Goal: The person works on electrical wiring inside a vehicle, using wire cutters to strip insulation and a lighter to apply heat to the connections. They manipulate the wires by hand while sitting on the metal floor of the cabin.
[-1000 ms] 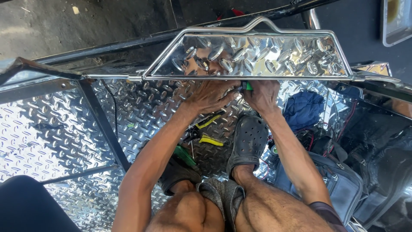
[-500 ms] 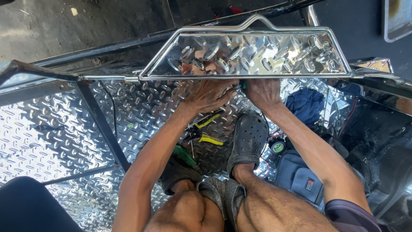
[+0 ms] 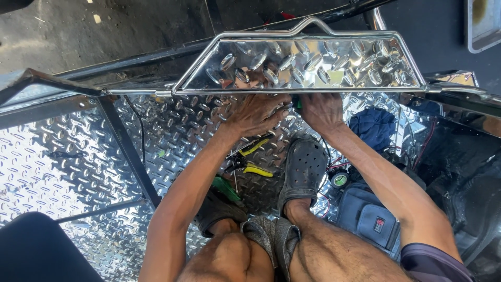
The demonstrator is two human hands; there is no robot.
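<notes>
We found the metal panel point(image 3: 308, 65) at twelve o'clock, both hands just beneath it — left hand point(image 3: 255, 112) at eleven, right hand point(image 3: 321, 109) at one. Pliers point(image 3: 249, 162) lay on the floor plate point(image 3: 68, 156) between the shoes; a bag point(image 3: 368, 216) sat at four o'clock.

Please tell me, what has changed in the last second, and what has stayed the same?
Very little changed. The right arm now reaches in more from the right, and the grey bag beside it shows more. Both hands stayed under the shiny tread-plate step: the left hand spread on the plate, the right hand by a small green-tipped tool. The yellow-handled pliers did not move.
</notes>
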